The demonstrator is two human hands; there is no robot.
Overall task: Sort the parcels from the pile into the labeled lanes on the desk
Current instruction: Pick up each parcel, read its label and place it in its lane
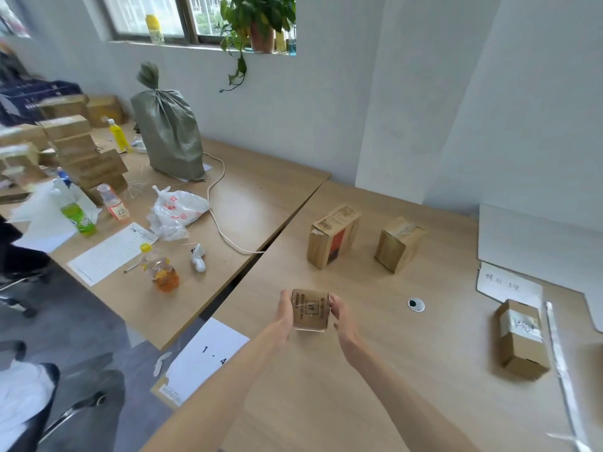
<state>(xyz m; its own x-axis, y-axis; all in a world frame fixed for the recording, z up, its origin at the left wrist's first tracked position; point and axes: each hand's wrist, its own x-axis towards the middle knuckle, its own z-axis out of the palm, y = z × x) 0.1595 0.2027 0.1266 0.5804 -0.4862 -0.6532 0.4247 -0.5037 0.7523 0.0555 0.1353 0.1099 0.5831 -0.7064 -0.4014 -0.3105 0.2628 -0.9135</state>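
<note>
Sorting looked partly done. Three parcels already sat on the tabletop (408, 370): a printed box (332, 235) and a taped box (398, 244) side by side toward the far edge, and a third box (521, 338) well to the right, just near of a handwritten paper label (509, 285). Whether each sat in its proper lane could not be told, since the writing on that label was too blurred to read and no lane marks showed under the far pair. At the near left edge a white sheet marked "1 - 4" (208, 353) lay with no parcel on it. On the neighbouring table to the left, a stack of cardboard boxes (81, 151) stood among bottles and bags, which was probably the pile yet to be worked through, so much of the job seemed left.

One small parcel (310, 309) was in play. It was held up between both hands, clear of the tabletop as far as could be judged, with its printed face toward the camera. The left hand (286, 313) gripped its left side and the right hand (341, 316) its right side, fingers curled around the edges. It hung just to the right of and beyond the "1 - 4" sheet, and well near of the two far boxes.
</note>
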